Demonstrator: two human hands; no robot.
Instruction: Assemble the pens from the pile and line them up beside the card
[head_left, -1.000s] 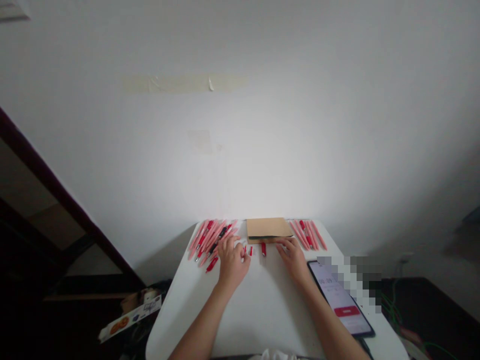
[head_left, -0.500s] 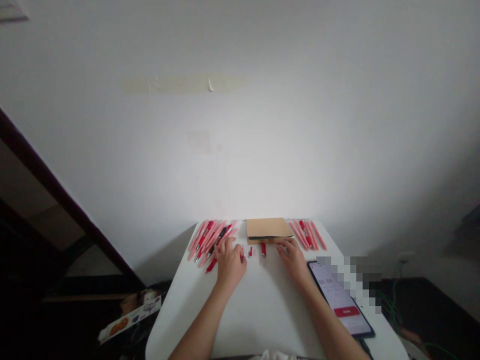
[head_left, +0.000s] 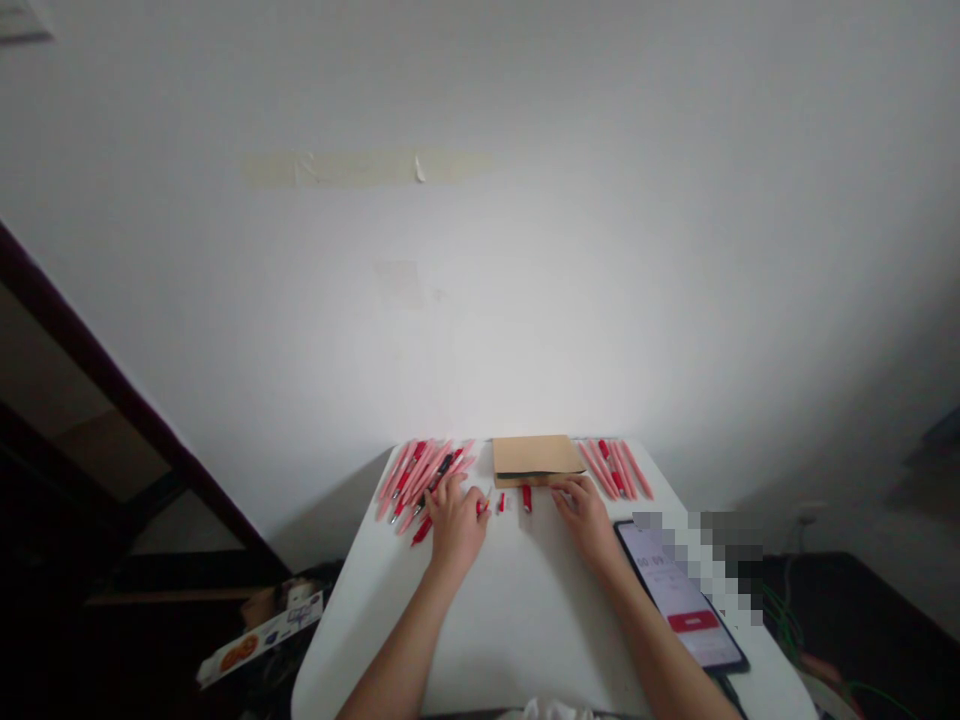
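Note:
My left hand rests on the white table beside a heap of several pink and red pens, its fingers curled at the heap's right edge and touching a small red part. My right hand lies palm down just below a flat brown cardboard box, fingers loosely bent near its front right corner. Between the hands lie small red pen pieces. A second row of pink pens lies right of the box.
A phone with a lit screen lies on the table beside my right forearm. The table stands against a white wall. On the dark floor at the left lies a printed box, and cables run at the lower right.
My left hand has slid a little left and back toward the pen heap. My right hand has barely moved.

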